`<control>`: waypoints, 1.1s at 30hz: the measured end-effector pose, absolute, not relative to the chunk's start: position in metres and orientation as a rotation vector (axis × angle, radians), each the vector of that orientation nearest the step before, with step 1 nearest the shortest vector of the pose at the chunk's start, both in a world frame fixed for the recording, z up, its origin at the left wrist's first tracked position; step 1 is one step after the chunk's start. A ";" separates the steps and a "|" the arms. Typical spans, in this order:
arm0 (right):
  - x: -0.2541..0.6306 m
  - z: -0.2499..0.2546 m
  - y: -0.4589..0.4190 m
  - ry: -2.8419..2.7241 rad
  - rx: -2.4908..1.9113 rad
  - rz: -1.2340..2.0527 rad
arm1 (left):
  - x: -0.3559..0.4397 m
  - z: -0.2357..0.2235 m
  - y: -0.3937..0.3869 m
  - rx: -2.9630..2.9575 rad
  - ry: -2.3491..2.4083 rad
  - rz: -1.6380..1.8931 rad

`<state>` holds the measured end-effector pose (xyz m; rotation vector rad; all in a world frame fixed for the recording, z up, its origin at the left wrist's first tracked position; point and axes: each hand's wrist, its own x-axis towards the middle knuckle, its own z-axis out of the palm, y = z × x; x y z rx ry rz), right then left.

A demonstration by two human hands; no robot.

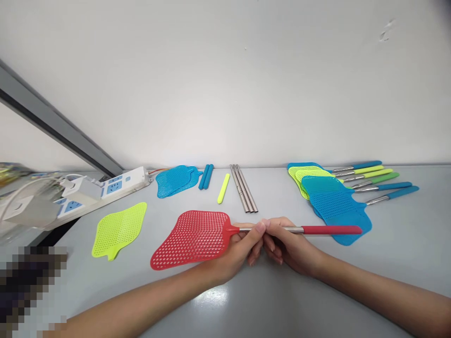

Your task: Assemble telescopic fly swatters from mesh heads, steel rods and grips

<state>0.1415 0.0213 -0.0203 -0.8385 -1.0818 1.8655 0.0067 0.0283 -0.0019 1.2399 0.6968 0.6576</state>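
Both hands grip a red fly swatter (pixel 192 240) held level above the grey table, its perforated head to the left and its red sleeve handle to the right. My left hand (pixel 243 244) pinches the metal rod close to the head's neck. Right beside it, my right hand (pixel 285 239) is closed on the same rod, nearer the red handle. The thumbs nearly meet at the middle of the rod. Behind the hands lie several metal rods (pixel 244 190) and a yellow handle sleeve (pixel 223 188).
At the right lies a pile of whole fly swatters (pixel 338 202) in blue, yellow and green. Two blue sleeves (pixel 206 177) and blue swatter heads (pixel 176 181) lie at the back. A yellow swatter head (pixel 119 230) rests left, near a power strip (pixel 116 188). A wall closes off the rear.
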 end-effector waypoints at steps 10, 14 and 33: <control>0.141 -0.022 0.020 -1.084 -0.846 1.840 | 0.005 0.000 0.028 1.310 0.777 0.628; 0.141 -0.022 0.020 -1.088 -0.835 1.835 | 0.006 -0.003 0.028 1.259 0.746 0.653; 0.138 -0.025 0.021 -1.046 -0.820 1.823 | 0.004 -0.008 0.031 1.050 0.657 0.642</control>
